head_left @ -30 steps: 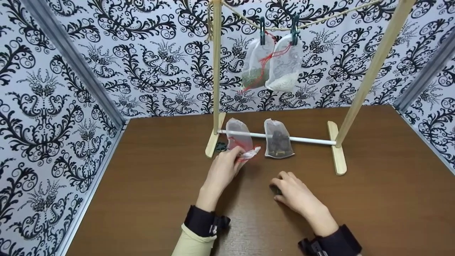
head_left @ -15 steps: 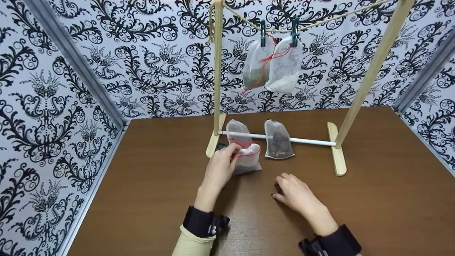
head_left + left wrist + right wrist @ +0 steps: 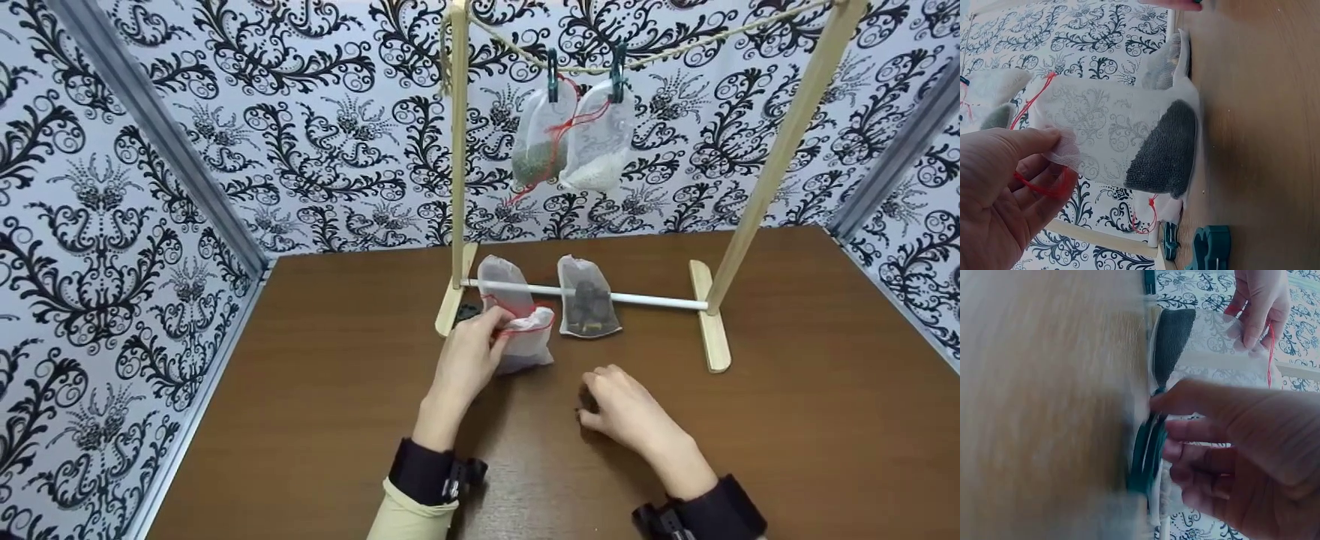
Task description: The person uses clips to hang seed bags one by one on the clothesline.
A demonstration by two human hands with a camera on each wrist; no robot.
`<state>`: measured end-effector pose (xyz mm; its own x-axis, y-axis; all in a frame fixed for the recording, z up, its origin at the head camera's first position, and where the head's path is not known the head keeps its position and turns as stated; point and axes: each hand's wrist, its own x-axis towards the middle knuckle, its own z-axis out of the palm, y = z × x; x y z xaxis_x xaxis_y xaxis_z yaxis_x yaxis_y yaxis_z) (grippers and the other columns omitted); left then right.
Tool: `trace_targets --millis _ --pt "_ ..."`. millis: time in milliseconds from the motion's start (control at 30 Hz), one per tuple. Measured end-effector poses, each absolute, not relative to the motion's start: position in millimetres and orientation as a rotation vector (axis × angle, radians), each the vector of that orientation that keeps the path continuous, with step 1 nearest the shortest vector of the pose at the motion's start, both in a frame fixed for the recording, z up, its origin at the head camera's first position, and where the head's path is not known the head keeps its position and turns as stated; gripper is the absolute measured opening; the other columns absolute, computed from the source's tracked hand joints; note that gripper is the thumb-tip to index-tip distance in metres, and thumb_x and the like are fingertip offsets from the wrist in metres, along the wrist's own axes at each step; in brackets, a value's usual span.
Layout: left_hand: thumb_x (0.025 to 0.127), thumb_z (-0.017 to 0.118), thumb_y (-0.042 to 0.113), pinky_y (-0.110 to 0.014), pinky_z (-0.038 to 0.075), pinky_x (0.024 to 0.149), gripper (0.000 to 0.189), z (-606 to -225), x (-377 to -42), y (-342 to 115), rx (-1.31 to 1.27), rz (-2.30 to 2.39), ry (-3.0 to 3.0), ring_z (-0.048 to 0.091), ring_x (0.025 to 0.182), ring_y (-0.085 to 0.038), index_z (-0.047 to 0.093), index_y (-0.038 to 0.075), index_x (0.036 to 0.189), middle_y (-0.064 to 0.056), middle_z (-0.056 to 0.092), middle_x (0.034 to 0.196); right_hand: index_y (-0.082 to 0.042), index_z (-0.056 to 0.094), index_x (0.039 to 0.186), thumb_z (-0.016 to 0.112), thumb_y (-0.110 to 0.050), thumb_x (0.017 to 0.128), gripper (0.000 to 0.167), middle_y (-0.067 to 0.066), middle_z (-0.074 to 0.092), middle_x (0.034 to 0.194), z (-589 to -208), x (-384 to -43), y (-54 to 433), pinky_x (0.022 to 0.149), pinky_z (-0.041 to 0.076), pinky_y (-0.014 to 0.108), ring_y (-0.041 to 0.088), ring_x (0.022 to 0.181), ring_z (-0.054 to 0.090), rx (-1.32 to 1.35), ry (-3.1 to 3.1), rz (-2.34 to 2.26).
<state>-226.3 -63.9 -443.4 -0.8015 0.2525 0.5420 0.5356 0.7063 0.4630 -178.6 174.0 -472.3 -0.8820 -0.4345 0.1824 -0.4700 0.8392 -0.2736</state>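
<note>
My left hand [image 3: 466,352] pinches the upper edge of a white mesh bag [image 3: 529,346] with a red drawstring. In the left wrist view the dark fill [image 3: 1165,154] is gathered at the bag's bottom, close to the tabletop. My right hand [image 3: 626,409] is low over the table, to the right of that bag. Between its thumb and fingers it holds a dark green clothespin [image 3: 1148,450], blurred in the right wrist view and mostly hidden in the head view.
Two filled mesh bags [image 3: 540,150] hang by clothespins [image 3: 617,75] from a rope on a wooden stand [image 3: 459,157]. Two more bags [image 3: 506,274] [image 3: 589,304] lie across its white bar [image 3: 652,300]. Dark green clothespins [image 3: 1212,247] lie near the stand's left foot [image 3: 450,309].
The bag in my left hand has tipped from mostly hidden to hanging upright, its body now visible below the fingers. My right hand has shifted slightly, keeping the clothespin.
</note>
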Motion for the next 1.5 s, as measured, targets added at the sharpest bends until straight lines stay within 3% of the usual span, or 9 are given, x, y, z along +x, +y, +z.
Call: trace_targets --millis 133,200,333,533,733,900,1133,1333,1500 --pt "0.09 0.073 0.014 -0.035 0.057 0.069 0.008 -443.0 -225.1 -63.5 -0.596 -0.89 -2.487 0.071 0.079 -0.017 0.069 0.012 0.097 -0.003 0.076 0.088 -0.002 0.066 0.09 0.075 -0.007 0.073 0.019 0.001 0.061 0.077 -463.0 -183.5 185.9 0.06 0.048 0.025 0.008 0.067 0.056 0.807 -2.869 0.702" --pt "0.09 0.073 0.014 -0.035 0.057 0.069 0.008 -443.2 -224.7 -63.3 -0.587 -0.898 -2.503 0.071 0.078 -0.017 0.07 0.012 0.097 -0.003 0.076 0.088 0.003 0.067 0.101 0.073 -0.004 0.074 0.029 0.003 0.064 0.081 -457.9 -185.7 193.4 0.062 0.051 0.023 0.006 0.068 0.059 0.821 -2.875 0.799" --pt "0.09 0.073 0.014 -0.035 0.058 0.071 0.008 -444.4 -224.9 -62.0 -0.575 -0.894 -2.528 0.072 0.08 -0.017 0.07 0.012 0.097 -0.004 0.076 0.09 0.007 0.066 0.11 0.07 0.001 0.076 0.035 0.005 0.068 0.085 -449.6 -188.1 206.5 0.064 0.054 0.022 0.006 0.072 0.064 0.834 -2.884 0.933" --pt "0.09 0.073 0.014 -0.034 0.058 0.072 0.008 -445.5 -224.3 -60.1 -0.594 -0.873 -2.522 0.072 0.08 -0.018 0.07 0.012 0.098 -0.003 0.076 0.089 0.003 0.067 0.11 0.073 0.001 0.08 0.031 0.005 0.072 0.088 -444.8 -188.5 219.5 0.068 0.057 0.025 0.009 0.078 0.067 0.919 -2.852 1.1" --pt "0.09 0.073 0.014 -0.034 0.058 0.072 0.009 -444.8 -224.2 -60.5 -0.62 -0.844 -2.507 0.072 0.08 -0.018 0.07 0.012 0.097 -0.002 0.077 0.09 -0.001 0.068 0.108 0.081 -0.014 0.082 0.032 0.006 0.072 0.088 -447.3 -191.0 223.8 0.068 0.056 0.023 0.001 0.078 0.064 0.936 -2.849 1.267" --pt "0.089 0.074 0.015 -0.033 0.057 0.072 0.008 -444.8 -224.2 -62.9 -0.639 -0.83 -2.488 0.072 0.08 -0.016 0.07 0.012 0.096 0.0 0.076 0.089 -0.004 0.07 0.107 0.08 -0.021 0.084 0.03 0.002 0.07 0.087 -450.2 -192.4 218.7 0.067 0.053 0.022 -0.002 0.078 0.06 0.904 -2.81 1.264" --pt "0.088 0.074 0.011 -0.03 0.058 0.078 0.009 -448.1 -227.5 -62.1 -0.677 -0.9 -2.442 0.072 0.086 -0.015 0.072 0.011 0.097 -0.002 0.076 0.094 -0.008 0.069 0.112 0.076 -0.013 0.087 0.026 0.004 0.07 0.088 -447.6 -196.2 216.4 0.06 0.052 0.028 -0.002 0.078 0.06 1.022 -2.638 1.275" --pt "0.089 0.073 0.011 -0.028 0.058 0.079 0.01 -448.5 -231.3 -65.1 -0.717 -0.959 -2.446 0.072 0.087 -0.014 0.071 0.01 0.099 -0.002 0.076 0.095 -0.007 0.071 0.111 0.077 -0.003 0.082 0.03 0.007 0.07 0.084 -430.1 -205.4 211.9 0.06 0.052 0.026 0.005 0.074 0.061 1.072 -2.564 1.266" --pt "0.089 0.073 0.011 -0.03 0.058 0.08 0.009 -437.6 -234.3 -69.7 -0.72 -0.935 -2.451 0.072 0.088 -0.017 0.071 0.01 0.098 -0.003 0.076 0.095 -0.003 0.071 0.112 0.078 0.001 0.078 0.035 0.009 0.071 0.086 -399.6 -217.5 209.6 0.062 0.052 0.021 0.002 0.073 0.059 1.053 -2.613 1.264"
